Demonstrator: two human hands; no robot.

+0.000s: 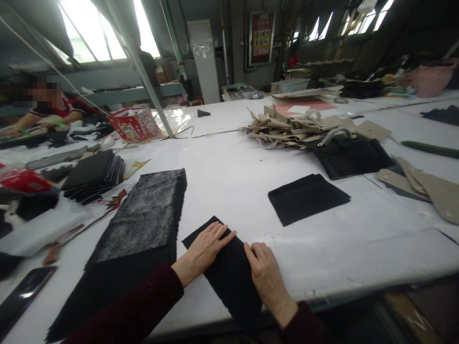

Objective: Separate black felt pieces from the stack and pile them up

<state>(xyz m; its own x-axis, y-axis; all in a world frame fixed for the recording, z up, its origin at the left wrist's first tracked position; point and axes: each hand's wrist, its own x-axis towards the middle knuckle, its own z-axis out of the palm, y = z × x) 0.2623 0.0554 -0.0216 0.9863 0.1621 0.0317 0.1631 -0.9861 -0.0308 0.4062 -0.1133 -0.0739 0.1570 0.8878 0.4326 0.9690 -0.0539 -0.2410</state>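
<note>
A black fabric piece (pixel 234 274) lies at the table's front edge, its near end reaching past the edge. My left hand (pixel 210 243) rests flat on its upper part, fingers stretched out. At the fabric's right edge is my right hand (pixel 265 270), its fingers bent and closed on that edge; the thumb is partly hidden. To the left stands a tall stack of black fabric pieces (pixel 134 220), the top one showing a grey, fuzzy face. Farther right, a small pile of black pieces (pixel 308 197) lies flat, apart from both hands.
A black handbag (pixel 353 155) and a heap of beige bag parts (pixel 283 126) sit at the back right. Beige straps (pixel 426 184) lie at far right. On the left are a phone (pixel 27 298), a red box (pixel 131 125), and a person (pixel 46 107) at work.
</note>
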